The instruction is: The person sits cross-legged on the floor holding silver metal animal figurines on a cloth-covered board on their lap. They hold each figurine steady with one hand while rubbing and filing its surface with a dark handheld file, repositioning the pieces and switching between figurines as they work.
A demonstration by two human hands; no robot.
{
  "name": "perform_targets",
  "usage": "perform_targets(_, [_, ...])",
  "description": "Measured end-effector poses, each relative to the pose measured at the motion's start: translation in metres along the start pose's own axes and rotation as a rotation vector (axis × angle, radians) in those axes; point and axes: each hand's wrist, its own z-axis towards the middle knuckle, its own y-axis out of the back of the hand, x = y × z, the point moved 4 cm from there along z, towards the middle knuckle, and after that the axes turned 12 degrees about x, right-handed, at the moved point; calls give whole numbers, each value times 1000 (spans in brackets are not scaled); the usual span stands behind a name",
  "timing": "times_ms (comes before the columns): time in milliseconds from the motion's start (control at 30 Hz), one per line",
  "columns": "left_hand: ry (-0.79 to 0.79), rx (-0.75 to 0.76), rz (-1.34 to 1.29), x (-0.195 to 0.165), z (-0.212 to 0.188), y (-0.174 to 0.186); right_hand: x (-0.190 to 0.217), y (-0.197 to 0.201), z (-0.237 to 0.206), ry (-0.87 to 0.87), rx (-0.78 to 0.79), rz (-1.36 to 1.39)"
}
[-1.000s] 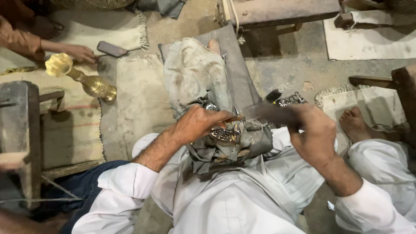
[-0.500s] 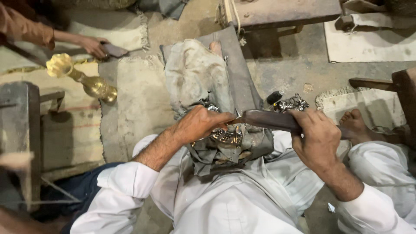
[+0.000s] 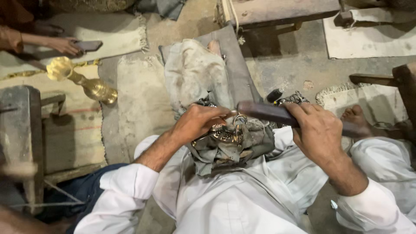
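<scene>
Gripping a long dark bar (image 3: 277,113), the right hand (image 3: 318,132) is clamped around its shaft, the tip lying over the metal piece (image 3: 227,132) in the lap.

The left hand (image 3: 197,123) is curled shut, fingers pinching that shiny metal piece on a grey cloth (image 3: 234,145), just left of the bar's end. Farther left, a brass vase (image 3: 86,84) lies on a mat, near another person's hand (image 3: 65,45) holding a flat dark object (image 3: 89,44).

a dark flat phone-like slab (image 3: 88,45) lies under another person's hand.
</scene>
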Motion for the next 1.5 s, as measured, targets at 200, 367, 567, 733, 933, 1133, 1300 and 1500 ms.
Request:
perform_targets(200, [45, 33, -37, 1, -7, 4, -11, -16, 4, -102, 267, 467])
perform_targets(367, [-26, 86, 28, -6, -4, 4, -4, -23, 1, -5, 94, 398])
perform_targets(567, [-54, 86, 127, -4, -2, 0, 7, -7, -5, 129, -353, 433])
perform_targets(733, [-45, 118, 163, 5, -2, -3, 18, 9, -2, 127, -260, 87])
perform_targets(933, [-26, 124, 153, 7, -3, -4, 20, 21, 5, 195, -232, 163])
perform_targets(1133, [-37, 118, 155, 7, -2, -3, 16, 23, 4, 156, -261, 218])
perform_targets(1300, [-18, 133, 133, 9, -2, -3, 17, 20, 5, 177, -260, 265])
perform_targets(1500, [-18, 159, 139, 12, -1, -4, 15, 20, 0, 165, -222, 127])
